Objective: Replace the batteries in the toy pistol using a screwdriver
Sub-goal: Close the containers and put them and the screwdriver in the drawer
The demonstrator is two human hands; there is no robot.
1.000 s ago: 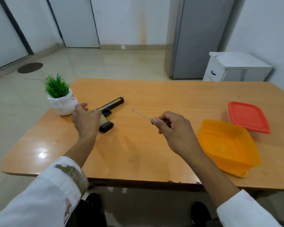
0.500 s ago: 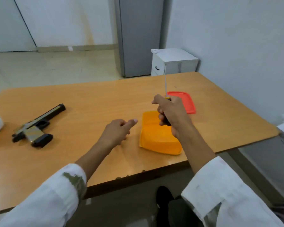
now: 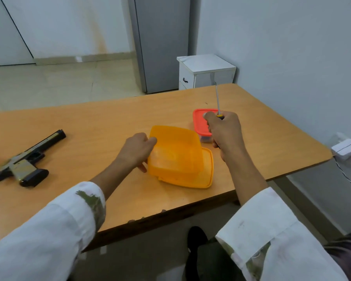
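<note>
- Your right hand, just right of centre frame, is gripping the screwdriver in a closed fist, fingers wrapped round the handle.
- The thin metal shaft is sticking up out of the top of that fist toward the upper frame; only a bit of yellow and black handle is showing at your thumb.
- Your left hand, at centre frame, is holding the left edge of the orange plastic box, fingers curled over its upper left corner and thumb reaching under the lower edge.
- The box is sitting tilted on top of its orange lid, which is lying flat on the wooden table and showing along the box's right and lower sides.
- A small red-lidded container is standing just behind the box, partly hidden by your right hand.
- The toy pistol is lying on its side at the left edge of the frame, well apart from both hands, barrel pointing to the upper right.
- A white cabinet is standing beyond the table's far edge.
</note>
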